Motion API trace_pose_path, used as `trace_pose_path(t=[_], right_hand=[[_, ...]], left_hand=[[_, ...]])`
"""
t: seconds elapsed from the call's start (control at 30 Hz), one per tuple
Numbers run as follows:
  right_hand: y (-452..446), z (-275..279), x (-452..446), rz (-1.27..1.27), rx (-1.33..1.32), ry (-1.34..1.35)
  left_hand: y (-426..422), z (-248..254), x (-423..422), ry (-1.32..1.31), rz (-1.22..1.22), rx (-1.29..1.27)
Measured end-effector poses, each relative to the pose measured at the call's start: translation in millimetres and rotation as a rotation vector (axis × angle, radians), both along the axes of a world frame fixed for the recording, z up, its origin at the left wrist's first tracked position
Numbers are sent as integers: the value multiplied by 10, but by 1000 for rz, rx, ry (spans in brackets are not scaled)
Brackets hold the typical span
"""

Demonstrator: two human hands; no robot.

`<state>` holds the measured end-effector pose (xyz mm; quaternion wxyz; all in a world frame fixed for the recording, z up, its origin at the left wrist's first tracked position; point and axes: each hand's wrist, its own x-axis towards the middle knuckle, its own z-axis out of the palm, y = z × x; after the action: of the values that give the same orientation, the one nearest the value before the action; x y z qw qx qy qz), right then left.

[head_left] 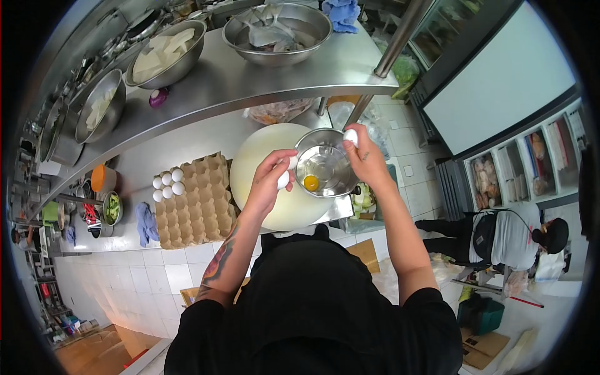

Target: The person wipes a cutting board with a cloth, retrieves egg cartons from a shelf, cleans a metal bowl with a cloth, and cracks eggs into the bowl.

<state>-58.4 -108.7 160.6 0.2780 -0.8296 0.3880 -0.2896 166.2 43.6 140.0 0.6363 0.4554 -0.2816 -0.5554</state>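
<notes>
A steel bowl (337, 172) rests on a round, pale cutting board (250, 164), with one egg yolk (310, 182) and clear egg white inside. At the bowl's left rim, my left hand (270, 178) is closed around white eggs (283, 180); two white rounded ends show between the fingers, and I cannot tell whether they are whole or shell. Over the right rim, my right hand (364, 156) grips another white egg (350, 135) between thumb and fingers. Left of the board lies a cardboard egg tray (200, 200), with several white eggs (167, 178) in one corner.
A steel shelf (250, 78) spans the far side, bearing steel bowls, one with fish (273, 34), and a red onion (159, 97). A blue cloth (146, 224) lies beside the egg tray. To the right, another person (500, 234) is near open drawers (519, 165).
</notes>
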Motion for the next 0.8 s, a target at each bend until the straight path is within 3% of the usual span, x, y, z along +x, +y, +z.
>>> trace_pose_path(t=[0.1,0.23,0.33,0.4,0.43,0.5,0.53,0.57,0.63,0.7,0.77,0.8], right_hand=[[85,83,76,17,-158,240],[190,210,118,-7,-91,511],[178,154,-122,-81,-154,345],[65,-102,-456,-349,17,-84],[-32,-336,-675,-351,16,-84],[-154,-771,-1048,-325,-183,177],[-8,-641,-990,-445,-357,542],[73,-486,-902,-454,-359,539],[280,-84,-623,-62,28,-109],[312,19,-395,306,87,-223],[153,14,-327,335,60,-226],[4,-113,-321,179,217,-288]], left_hand=[[-37,26,-57,120,9,14],[-109,-17,-150,180,12,43],[-172,-100,-193,209,-10,57],[-220,-69,-284,241,15,50],[-254,-53,-330,271,42,39],[-321,-95,-402,183,-29,45],[-366,-123,-443,95,-103,51],[-440,-150,-490,91,-111,46],[-545,-203,-619,-315,-257,23],[-607,-68,-731,-382,-276,35],[-665,-24,-760,-409,-293,60],[-638,-18,-746,-374,-248,48]])
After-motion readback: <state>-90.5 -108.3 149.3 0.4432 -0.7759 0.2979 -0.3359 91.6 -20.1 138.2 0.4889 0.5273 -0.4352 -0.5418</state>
